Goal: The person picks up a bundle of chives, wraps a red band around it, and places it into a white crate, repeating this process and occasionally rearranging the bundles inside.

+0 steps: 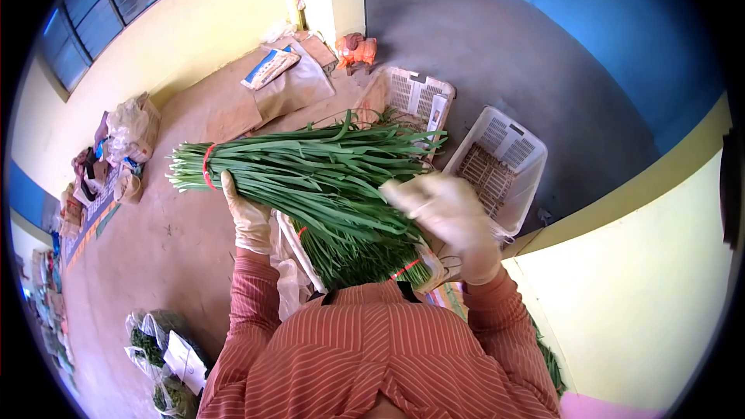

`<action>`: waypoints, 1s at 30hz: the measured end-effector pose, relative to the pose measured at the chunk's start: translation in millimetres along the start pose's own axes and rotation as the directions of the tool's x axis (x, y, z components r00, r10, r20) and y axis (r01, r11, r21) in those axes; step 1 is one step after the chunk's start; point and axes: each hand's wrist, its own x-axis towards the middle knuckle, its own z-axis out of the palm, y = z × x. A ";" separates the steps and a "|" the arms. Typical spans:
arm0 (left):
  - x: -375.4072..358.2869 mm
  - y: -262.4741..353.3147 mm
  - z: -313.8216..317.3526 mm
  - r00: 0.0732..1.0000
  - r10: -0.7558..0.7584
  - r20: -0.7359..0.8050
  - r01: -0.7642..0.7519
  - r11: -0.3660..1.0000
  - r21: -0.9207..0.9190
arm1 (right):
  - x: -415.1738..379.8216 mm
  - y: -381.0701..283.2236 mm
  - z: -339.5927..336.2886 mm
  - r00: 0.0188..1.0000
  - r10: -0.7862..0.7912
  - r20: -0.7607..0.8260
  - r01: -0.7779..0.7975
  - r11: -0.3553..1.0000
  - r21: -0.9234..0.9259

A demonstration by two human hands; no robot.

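A large bundle of garlic chives (310,171) lies sideways in front of me, its pale stem ends at the left with a red band around them. My left hand (247,213), in a pale glove, grips the bundle from below near that band. At the leafy end, my right hand (446,209), gloved too and blurred by motion, has its fingers stretched out over the leaves. Below the bundle, more banded chives (353,256) fill a pale container (299,256) close to my body.
Two white plastic crates (524,174) stand beyond the leaf tips, one with greens inside. An orange bag (357,50) is by the pillar. Bags of greens (155,341) sit at lower left, and sacks (128,132) line the left wall. A curved low wall (621,264) borders the right.
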 end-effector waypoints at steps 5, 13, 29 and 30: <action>6.8 -4.3 -3.7 0.991 0.133 0.031 -0.133 0.991 0.008 | 16.8 12.4 26.5 0.982 -0.139 0.131 0.112 0.974 0.196; -19.9 12.0 3.3 0.992 0.093 -0.081 -0.094 0.996 -0.004 | 34.1 108.8 -14.3 0.780 -0.245 -0.576 0.147 0.966 -0.211; -49.6 -4.4 145.9 0.856 -0.176 0.486 -0.026 0.924 0.381 | 35.6 -77.0 32.1 0.627 -0.742 -0.239 0.688 0.670 -0.277; -48.8 -0.6 145.5 0.840 -0.247 0.483 0.002 0.892 0.453 | 31.2 -77.9 27.0 0.655 -0.736 -0.170 0.698 0.675 -0.239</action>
